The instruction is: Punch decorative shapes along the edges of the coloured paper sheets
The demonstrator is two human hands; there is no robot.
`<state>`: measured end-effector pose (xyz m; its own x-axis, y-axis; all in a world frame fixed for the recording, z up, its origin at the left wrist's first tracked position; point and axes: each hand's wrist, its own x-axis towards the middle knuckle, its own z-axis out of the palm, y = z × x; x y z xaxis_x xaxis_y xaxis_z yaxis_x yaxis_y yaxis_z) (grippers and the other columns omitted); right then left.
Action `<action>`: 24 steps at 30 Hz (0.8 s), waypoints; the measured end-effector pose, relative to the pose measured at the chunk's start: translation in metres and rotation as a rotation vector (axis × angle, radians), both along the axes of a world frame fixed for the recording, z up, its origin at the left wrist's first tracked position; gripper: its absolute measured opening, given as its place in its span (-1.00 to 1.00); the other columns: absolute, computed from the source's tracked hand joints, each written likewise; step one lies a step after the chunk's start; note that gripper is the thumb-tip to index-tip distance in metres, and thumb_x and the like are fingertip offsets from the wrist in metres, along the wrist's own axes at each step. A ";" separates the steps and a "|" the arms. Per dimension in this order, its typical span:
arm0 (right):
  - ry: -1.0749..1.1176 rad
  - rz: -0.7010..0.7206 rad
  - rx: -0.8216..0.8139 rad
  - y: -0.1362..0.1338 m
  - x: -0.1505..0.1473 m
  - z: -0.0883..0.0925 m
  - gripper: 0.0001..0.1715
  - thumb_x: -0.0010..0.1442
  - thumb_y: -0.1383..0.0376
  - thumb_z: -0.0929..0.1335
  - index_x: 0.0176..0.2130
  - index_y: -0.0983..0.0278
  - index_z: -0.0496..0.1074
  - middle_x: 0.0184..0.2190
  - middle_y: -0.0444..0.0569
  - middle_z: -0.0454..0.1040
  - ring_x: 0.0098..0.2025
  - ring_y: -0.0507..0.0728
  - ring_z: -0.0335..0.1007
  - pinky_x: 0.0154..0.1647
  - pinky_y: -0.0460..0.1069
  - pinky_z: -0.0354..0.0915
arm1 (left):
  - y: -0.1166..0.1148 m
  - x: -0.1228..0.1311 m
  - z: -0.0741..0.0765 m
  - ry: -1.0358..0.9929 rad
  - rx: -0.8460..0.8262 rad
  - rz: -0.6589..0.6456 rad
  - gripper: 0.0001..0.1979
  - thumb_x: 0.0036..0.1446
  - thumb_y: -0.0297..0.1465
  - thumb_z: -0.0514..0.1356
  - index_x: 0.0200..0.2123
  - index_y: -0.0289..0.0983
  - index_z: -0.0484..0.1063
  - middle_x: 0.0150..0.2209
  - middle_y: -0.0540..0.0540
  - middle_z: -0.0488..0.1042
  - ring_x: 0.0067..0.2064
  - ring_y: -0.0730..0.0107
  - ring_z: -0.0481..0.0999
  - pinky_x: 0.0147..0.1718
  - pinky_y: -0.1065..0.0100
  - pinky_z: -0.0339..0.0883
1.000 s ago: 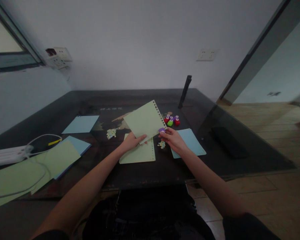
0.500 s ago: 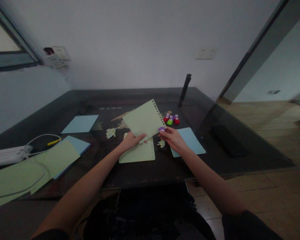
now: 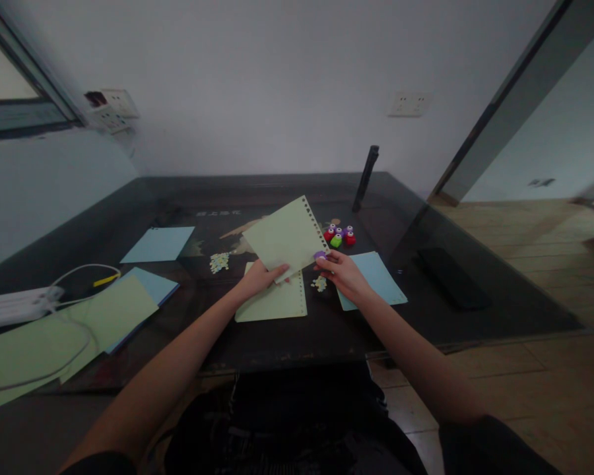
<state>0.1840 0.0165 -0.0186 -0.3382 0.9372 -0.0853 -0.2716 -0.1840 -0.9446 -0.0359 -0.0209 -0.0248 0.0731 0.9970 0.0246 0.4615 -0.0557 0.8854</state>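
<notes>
A pale green sheet (image 3: 284, 237) with a row of cut-out holes along its right edge is raised above the table, gripped at its lower edge by my left hand (image 3: 260, 277). My right hand (image 3: 344, 272) pinches a small purple punch (image 3: 320, 255) at the sheet's lower right corner. Under the raised sheet lies another green sheet (image 3: 277, 303), also with holes down its right side. Small paper bits (image 3: 319, 284) lie beside it, below my right hand. A blue sheet (image 3: 379, 280) rests to the right, partly behind my right hand.
Several red, purple and green punches (image 3: 339, 236) stand behind my right hand. A paper-bit pile (image 3: 220, 262) lies left of centre. Blue (image 3: 159, 245) and green sheets (image 3: 113, 310), a white power strip (image 3: 14, 309) and cable occupy the left. A black object (image 3: 453, 278) lies right; a black stick (image 3: 365, 178) stands behind.
</notes>
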 end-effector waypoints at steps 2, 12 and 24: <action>-0.001 -0.001 0.001 -0.001 0.000 0.001 -0.70 -0.17 0.24 0.53 -0.39 0.25 0.46 -0.41 -0.13 0.48 -0.40 0.00 0.39 -0.47 -0.11 0.19 | 0.000 0.001 0.000 -0.005 0.007 0.020 -0.77 0.11 -0.27 0.16 -0.38 -0.32 0.50 -0.43 -0.12 0.59 -0.49 0.41 0.44 -0.50 0.43 0.29; -0.001 0.009 0.015 0.000 0.000 0.001 -0.70 -0.16 0.24 0.53 -0.39 0.24 0.43 -0.43 -0.16 0.46 -0.41 0.00 0.36 -0.48 -0.10 0.14 | 0.000 0.000 -0.001 -0.007 -0.005 0.010 -0.75 0.11 -0.25 0.15 -0.38 -0.32 0.51 -0.45 -0.10 0.58 -0.49 0.42 0.43 -0.47 0.42 0.32; 0.050 0.011 0.005 0.001 0.000 -0.001 -0.71 -0.17 0.27 0.54 -0.44 0.26 0.41 -0.49 -0.20 0.41 -0.50 -0.06 0.29 -0.47 -0.10 0.17 | 0.000 0.000 0.000 -0.004 -0.009 0.001 -0.76 0.12 -0.27 0.15 -0.38 -0.32 0.50 -0.45 -0.12 0.58 -0.48 0.39 0.46 -0.47 0.39 0.33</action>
